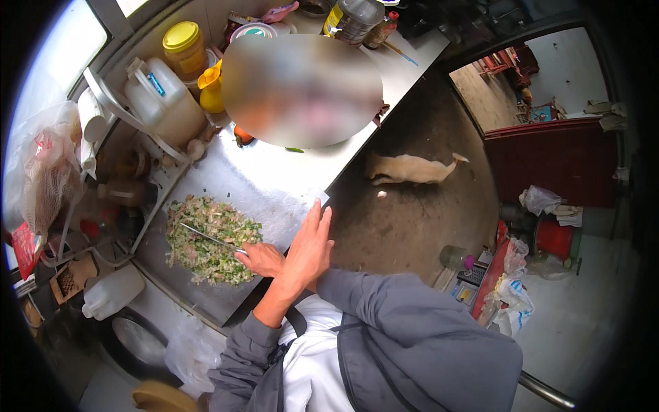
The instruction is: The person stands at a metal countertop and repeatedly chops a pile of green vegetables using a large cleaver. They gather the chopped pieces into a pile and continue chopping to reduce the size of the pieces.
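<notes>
My right hand (261, 259) grips the handle of a kitchen knife (211, 236). The blade, seen nearly edge-on, lies over a spread heap of chopped green and pale vegetables with pinkish bits (206, 262). This heap rests on a light grey counter surface (242, 180). Crossing above my right wrist, my left hand (310, 239) extends with its fingers straight and holds nothing. Its fingertips reach a small translucent flap (320, 196) at the counter's edge; whether they touch it I cannot tell.
A white rack (139, 123) borders the counter's left, near a large plastic jug (165, 103) and a yellow-lidded jar (183, 46). An orange-red fruit or vegetable (242, 135) lies beyond the heap, beside a blurred patch. A light-coloured animal (414, 169) is on the dark floor (401, 226) to the right.
</notes>
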The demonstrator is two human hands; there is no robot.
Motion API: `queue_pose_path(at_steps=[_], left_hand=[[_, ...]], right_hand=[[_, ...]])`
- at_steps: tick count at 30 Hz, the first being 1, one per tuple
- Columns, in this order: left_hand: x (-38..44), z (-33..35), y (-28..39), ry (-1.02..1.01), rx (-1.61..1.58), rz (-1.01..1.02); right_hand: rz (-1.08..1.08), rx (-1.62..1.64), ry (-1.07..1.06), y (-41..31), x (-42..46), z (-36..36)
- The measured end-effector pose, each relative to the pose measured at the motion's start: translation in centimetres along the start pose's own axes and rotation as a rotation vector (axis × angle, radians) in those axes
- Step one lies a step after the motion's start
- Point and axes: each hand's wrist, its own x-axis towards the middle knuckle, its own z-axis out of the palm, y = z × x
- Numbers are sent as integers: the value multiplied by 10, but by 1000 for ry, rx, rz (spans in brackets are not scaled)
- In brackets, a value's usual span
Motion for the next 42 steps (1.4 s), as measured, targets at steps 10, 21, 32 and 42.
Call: queue_pose_path(at_steps=[10, 21, 32, 42], left_hand=[[-119, -114, -91, 943, -142, -347], [-213, -97, -179, 1263, -242, -608], [-211, -76, -182, 1249, -207, -680], [-225, -101, -233, 1332, -39, -681]], right_hand=[[-15, 298, -192, -25, 18, -57], [109, 61, -414, -21, 35, -49], [31, -49, -343, -26, 44, -46], [53, -78, -400, -30, 47, -57]])
